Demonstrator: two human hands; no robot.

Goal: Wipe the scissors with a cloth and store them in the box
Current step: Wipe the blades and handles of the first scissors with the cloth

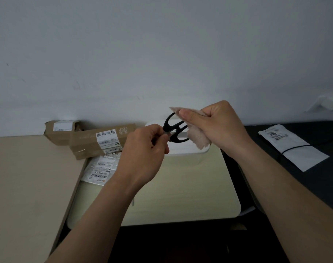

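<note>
Pale wall (pixel 124 54) backs a beige desk (pixel 29 177). Over the white box (pixel 182 155), the left hand (pixel 146 149) pinches the black scissors (pixel 174 128) by the blades; the right hand (pixel 217 128) grips the pink cloth (pixel 198 139) against their handles

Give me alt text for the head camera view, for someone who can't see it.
A person's left hand pinches black-handled scissors by the blades while the right hand holds a pinkish cloth against their handles, with a white box behind. Labelled cardboard parcels lie to the left, and a white mailer bag lies to the right.
</note>
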